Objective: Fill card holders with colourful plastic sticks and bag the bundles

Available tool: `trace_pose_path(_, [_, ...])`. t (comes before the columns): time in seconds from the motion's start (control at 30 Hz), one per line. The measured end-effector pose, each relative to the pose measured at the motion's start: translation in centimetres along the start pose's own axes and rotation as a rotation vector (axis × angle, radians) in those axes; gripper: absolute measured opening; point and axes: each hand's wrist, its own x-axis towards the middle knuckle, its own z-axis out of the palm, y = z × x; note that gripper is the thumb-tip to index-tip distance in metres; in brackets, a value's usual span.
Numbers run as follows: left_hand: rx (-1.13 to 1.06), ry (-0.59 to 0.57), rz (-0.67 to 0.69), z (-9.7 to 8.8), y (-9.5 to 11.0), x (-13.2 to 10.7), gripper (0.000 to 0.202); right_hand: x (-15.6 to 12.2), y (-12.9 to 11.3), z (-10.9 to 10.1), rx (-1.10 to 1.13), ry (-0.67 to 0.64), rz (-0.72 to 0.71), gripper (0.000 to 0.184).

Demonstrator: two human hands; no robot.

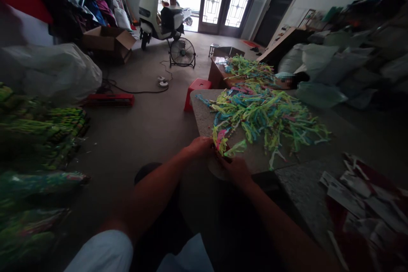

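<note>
At the near corner of the grey speckled table (200,108), my left hand (201,146) is closed at the left of a small bunch of yellow-green and pink plastic strips (222,139). From the right, my right hand (236,171) closes on the lower end of the same bunch. Both hands are dark and slightly blurred, so the exact finger grip is hard to see. Just beyond them a large heap of yellow-green and blue plastic strips (258,110) spreads over the tabletop.
Another heap of strips (251,68) lies on a brown table behind. A red stool (197,87) stands beyond the left table edge. A floor fan (182,52), scooter (156,15) and cardboard box (110,42) stand farther off. Green bundles (47,131) lie left; flat packaging (360,195) lies right.
</note>
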Motion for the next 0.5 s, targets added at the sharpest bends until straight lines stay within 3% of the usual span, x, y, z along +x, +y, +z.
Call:
trace_pose_path(0.17, [-0.015,-0.007,0.025,0.1,-0.1,0.0,0.031,0.0,0.3,0.9,-0.035,0.048,-0.162,0.029])
trace_pose_path(0.5, [0.001,-0.004,0.030,0.5,-0.9,0.3,0.030,0.0,0.1,0.8,-0.040,0.053,-0.215,0.013])
